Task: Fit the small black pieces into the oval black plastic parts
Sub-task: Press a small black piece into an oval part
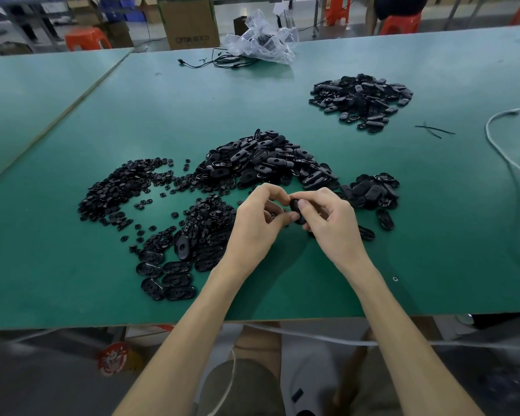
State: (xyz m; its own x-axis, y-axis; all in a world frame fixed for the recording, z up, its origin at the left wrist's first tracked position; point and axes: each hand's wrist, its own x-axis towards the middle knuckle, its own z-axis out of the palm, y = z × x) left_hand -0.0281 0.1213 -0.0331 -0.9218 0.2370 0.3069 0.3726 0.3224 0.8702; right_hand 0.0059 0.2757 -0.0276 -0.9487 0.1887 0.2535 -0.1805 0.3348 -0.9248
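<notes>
R thumb and fingers (305,205) pinching one oval part (296,210), held up on edge above the table (72,280), not touching it; L thumb tip (291,217) pressed to its near-left edge, L forefinger curled in over the top, so the part sits between both hands w/ only its middle showing. Right hand (330,217) has the firmer hold, left hand (258,220) prob. doing the pressing. Small dark speck under my curled L fingers, poss. a small piece, too tiny to tell; can't see if one is seated in the held part yet. My guess: mid-fit on this one. Outward: loose small pieces (117,190) spread wide to the L, plenty left. Main heap of ovals (261,160) just beyond my hands, lesser heap (370,190) to the R. Near-L, a group of ovals lying flat (168,271), cavity side up, some w/ sth. in the centre, maybe done, unsure. Far-R pile (360,97) well apart, status unknown. Overall: far from finished, most stock looks unassembled. Beyond: clear plastic bag (261,40) at far edge, white cable (508,163) down the R side
</notes>
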